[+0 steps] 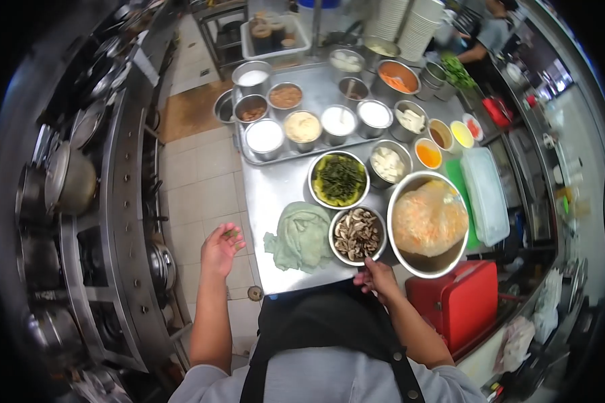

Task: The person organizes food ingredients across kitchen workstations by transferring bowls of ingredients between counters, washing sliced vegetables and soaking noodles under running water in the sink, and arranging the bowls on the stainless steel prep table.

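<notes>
My left hand (pixel 223 246) is raised beside the left edge of the steel table, its fingers loosely bent and apart, with nothing in it. At the table's front edge, my right hand (pixel 378 278) has its thumb at the near rim of a steel bowl of sliced mushrooms (pixel 357 235), the other fingers curled below the rim. Left of that bowl lies a crumpled green cloth (pixel 301 236). Behind it stands a bowl of dark green chopped vegetables (pixel 339 179). To the right, a large steel bowl (pixel 428 266) holds a clear plastic bag of orange-and-white shreds (pixel 429 218).
A metal tray (pixel 262 160) carries several tins of powders and other ingredients. A lidded plastic box (pixel 485 195) lies by a green board (pixel 458 176); a red container (pixel 454 302) stands lower right. Stoves with pots (pixel 70 178) line the left. Another person (pixel 496 40) works far right.
</notes>
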A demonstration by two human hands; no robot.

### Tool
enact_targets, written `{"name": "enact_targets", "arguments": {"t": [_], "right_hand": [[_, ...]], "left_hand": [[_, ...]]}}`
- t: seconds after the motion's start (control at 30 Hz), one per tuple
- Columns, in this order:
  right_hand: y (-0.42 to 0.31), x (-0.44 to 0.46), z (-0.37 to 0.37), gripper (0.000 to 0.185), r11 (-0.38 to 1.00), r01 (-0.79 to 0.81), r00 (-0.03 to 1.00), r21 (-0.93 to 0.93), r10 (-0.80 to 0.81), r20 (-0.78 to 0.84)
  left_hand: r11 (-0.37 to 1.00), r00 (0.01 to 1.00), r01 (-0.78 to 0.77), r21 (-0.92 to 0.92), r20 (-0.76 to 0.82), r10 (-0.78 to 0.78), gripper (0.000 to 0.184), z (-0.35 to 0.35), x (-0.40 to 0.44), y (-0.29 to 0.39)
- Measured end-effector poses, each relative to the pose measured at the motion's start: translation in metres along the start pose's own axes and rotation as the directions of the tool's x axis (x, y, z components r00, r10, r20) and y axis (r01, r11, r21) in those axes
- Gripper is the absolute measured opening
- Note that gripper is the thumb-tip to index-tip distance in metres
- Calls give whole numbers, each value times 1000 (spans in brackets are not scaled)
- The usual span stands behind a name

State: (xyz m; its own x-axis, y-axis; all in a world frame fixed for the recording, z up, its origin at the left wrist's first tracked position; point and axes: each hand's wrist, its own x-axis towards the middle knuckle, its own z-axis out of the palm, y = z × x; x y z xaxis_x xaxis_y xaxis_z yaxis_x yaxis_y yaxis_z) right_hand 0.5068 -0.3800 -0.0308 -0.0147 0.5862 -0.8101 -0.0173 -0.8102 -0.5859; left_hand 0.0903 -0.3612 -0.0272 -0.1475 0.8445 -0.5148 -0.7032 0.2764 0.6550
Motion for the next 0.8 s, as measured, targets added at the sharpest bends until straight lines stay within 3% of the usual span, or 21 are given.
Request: {"name": "enact_targets", "arguments": {"t": [0.03,0.1,0.2,0.37,0.43,0.47,0.63,0.8], "right_hand": [[7,8,4,44,1000,5,1000,17,-4,-14],[11,15,12,33,940,253,967,229,-243,-73],[7,3,17,28,912,331,941,242,-300,-158],[-16,-60,15,26,952,226,974,207,-226,-25],[-34,-83,13,29,938,222,956,267,-262,128],[-58,-101,16,28,919,255,949,301,-297,101],[-179,-87,-28,21,851,526,851,11,-525,-28],[-319,40,-50,25,725,686,725,-59,-688,-33]], "left_hand": [[1000,1000,19,-6,-21,-19,21,-10,4,-1],[999,998,42,0,-43,-42,20,-25,8,-3],[998,992,67,10,-105,-66,19,-43,9,-11],[994,983,105,8,-154,-102,18,-62,1,-30],[990,972,139,-20,-187,-140,19,-68,-2,-37],[991,976,129,-22,-175,-130,19,-74,-4,-41],[994,961,67,-83,-263,-87,18,-88,-19,-48],[992,935,-5,-128,-352,-41,19,-111,-48,-48]]}}
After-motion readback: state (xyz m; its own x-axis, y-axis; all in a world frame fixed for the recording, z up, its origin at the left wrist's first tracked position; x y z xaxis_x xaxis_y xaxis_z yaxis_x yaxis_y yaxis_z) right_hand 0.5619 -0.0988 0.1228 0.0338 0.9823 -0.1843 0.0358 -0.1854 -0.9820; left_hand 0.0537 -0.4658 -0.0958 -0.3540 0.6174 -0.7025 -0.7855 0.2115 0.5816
